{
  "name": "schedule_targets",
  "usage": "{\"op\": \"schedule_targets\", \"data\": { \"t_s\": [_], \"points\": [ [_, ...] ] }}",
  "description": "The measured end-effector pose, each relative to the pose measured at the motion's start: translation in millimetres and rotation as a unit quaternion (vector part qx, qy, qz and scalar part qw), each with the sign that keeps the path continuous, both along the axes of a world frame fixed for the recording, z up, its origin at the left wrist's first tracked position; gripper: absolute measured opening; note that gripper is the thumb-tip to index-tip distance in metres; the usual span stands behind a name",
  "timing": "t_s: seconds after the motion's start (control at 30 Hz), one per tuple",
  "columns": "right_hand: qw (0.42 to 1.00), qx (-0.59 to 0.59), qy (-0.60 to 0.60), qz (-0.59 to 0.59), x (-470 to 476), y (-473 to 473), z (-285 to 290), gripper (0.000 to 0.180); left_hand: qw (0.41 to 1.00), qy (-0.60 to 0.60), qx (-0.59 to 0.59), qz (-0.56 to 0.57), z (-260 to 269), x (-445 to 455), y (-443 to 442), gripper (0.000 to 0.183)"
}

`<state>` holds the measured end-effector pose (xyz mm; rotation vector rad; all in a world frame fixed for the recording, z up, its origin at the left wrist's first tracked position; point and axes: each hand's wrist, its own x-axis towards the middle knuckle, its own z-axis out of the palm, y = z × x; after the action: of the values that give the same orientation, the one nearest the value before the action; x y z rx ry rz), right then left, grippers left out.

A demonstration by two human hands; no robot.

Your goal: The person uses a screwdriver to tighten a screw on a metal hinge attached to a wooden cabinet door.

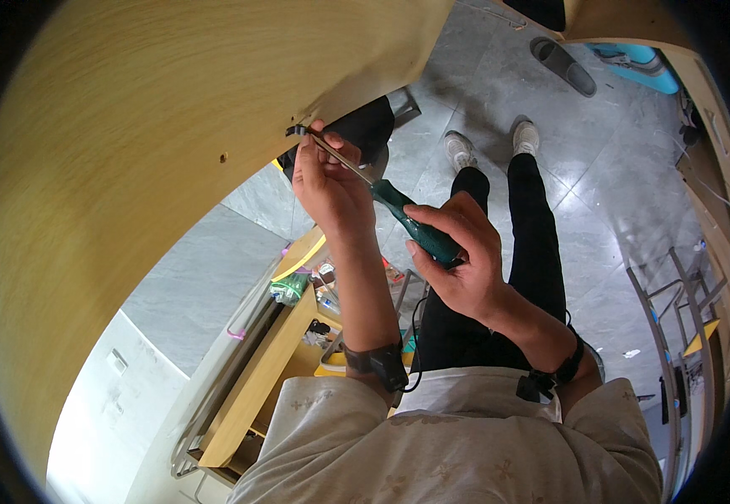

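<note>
In my right hand point(466, 252) is the green handle of a screwdriver point(412, 220), its metal shaft slanting up and left. My left hand point(333, 176) has its fingers around the small dark metal fitting point(297, 130) and the far end of the shaft. That fitting sits against the edge of a large wood-grain panel point(151, 107); whether it is fastened there I cannot tell. The screwdriver's tip is hidden by my fingers and the fitting. A hole point(223, 157) shows in the panel, left of my left hand.
Behind my left hand hangs or lies something black point(368, 129). A wooden shelf unit point(264, 378) stands lower left, with several small items. Metal ladder rails point(661, 327) are at right. A dark slipper point(562, 66) lies on the grey tiled floor point(592, 157).
</note>
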<state>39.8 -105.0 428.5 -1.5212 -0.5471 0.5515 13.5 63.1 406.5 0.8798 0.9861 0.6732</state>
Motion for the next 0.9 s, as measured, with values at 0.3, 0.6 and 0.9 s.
{"op": "schedule_targets", "data": {
  "t_s": [0.3, 0.6, 0.9],
  "points": [
    [0.975, 0.021, 0.22, -0.029, -3, 1, 4, 0.033, 1.0, -0.013, -0.01, 0.011, 0, 2, -1, 0.025],
    [1.0, -0.004, 0.022, -0.013, 1, 0, -3, 0.034, 0.993, -0.061, -0.063, 0.073, 5, 8, -1, 0.03],
    [0.968, 0.0, 0.248, 0.025, 0, -5, 0, 0.03, 0.995, -0.08, -0.056, 0.023, -2, 4, 6, 0.025]
  ]
}}
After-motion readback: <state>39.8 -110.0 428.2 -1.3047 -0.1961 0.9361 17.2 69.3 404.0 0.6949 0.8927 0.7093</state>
